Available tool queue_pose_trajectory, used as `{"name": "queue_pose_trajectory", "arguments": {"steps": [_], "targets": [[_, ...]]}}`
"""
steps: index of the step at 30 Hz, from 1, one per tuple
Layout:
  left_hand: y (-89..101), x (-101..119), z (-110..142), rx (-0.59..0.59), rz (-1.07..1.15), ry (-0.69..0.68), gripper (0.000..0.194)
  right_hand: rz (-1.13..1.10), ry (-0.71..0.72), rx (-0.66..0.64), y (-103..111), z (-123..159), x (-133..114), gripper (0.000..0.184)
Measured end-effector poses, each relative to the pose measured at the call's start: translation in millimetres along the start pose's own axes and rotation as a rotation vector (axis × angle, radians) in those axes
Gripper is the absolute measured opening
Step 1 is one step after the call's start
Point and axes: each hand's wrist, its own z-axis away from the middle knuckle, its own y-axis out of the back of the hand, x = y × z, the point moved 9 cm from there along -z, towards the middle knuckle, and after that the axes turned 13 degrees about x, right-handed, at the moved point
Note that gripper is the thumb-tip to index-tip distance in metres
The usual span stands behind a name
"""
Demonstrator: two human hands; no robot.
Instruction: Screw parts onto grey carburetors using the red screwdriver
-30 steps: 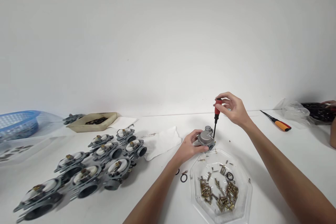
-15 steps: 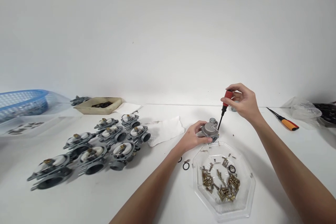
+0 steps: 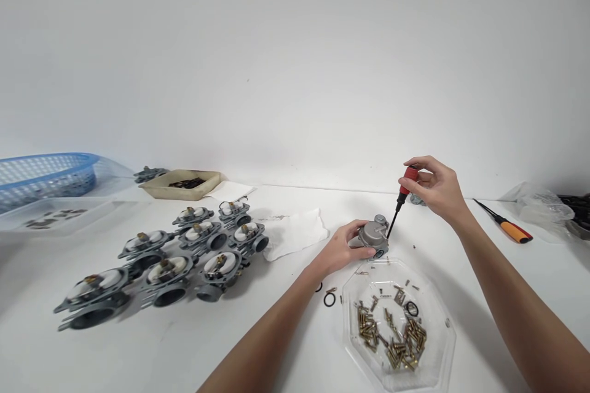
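My left hand (image 3: 345,247) is closed around the side of a grey metal carburetor (image 3: 374,234), steadying it on the white table with its rounded bowl facing up. In my right hand (image 3: 433,182) is a screwdriver (image 3: 407,186) with a red and black handle, gripped by the fingertips. Its dark shaft slants down to the right edge of the carburetor, where the tip meets the rim; any screw under it is too small to make out. Just in front lies a clear octagonal tray (image 3: 443,344) with many brass screws (image 3: 395,353) and a black O-ring (image 3: 412,309).
Several opened carburetors (image 3: 168,272) stand in rows at left. Behind them are a cream tray (image 3: 207,186) of dark parts, a blue basket (image 3: 83,163) and a shallow white tray (image 3: 106,215). White paper (image 3: 299,234) lies mid-table. Orange-handled pliers (image 3: 509,228) and a plastic bag (image 3: 537,204) are at right.
The whole view has shifted slightly, so everything appears a little farther right. Both hands keep their hold, and the screwdriver stays on the carburetor's right edge.
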Motion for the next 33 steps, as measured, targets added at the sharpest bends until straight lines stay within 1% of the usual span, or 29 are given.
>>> {"name": "queue_pose_trajectory", "arguments": {"steps": [4, 8, 11, 15, 17, 21, 26, 30, 33], "targets": [[-3.1, 5, 2, -0.068, 0.029, -0.019, 0.060, 0.008, -0.022, -0.022, 4, 0, 1, 0.037], [-2.7, 5, 2, -0.081, 0.062, -0.008, 0.060, -0.019, -0.036, -0.004, 10, 0, 0, 0.034], [-2.6, 8, 2, -0.080, 0.069, -0.008, 0.057, -0.019, -0.025, 0.050, 19, -4, -1, 0.034], [-4.3, 11, 3, -0.099, 0.055, 0.007, 0.054, -0.036, 0.007, 0.148, 38, -10, -4, 0.032], [-3.1, 9, 3, -0.081, 0.043, 0.013, 0.055, -0.044, 0.021, 0.190, 46, -12, -6, 0.033], [2.5, -2, 2, 0.008, -0.019, 0.048, 0.060, -0.044, 0.029, 0.235, 54, -14, -10, 0.033], [7.5, -5, 4, 0.079, -0.120, 0.055, 0.061, -0.073, 0.022, 0.222, 49, -11, -13, 0.035], [15.5, -3, 5, 0.113, -0.229, 0.062, 0.060, -0.084, 0.016, 0.180, 37, -4, -18, 0.034], [20.6, -3, 5, 0.108, -0.235, 0.077, 0.069, -0.079, 0.015, 0.132, 25, 1, -23, 0.031]]}}
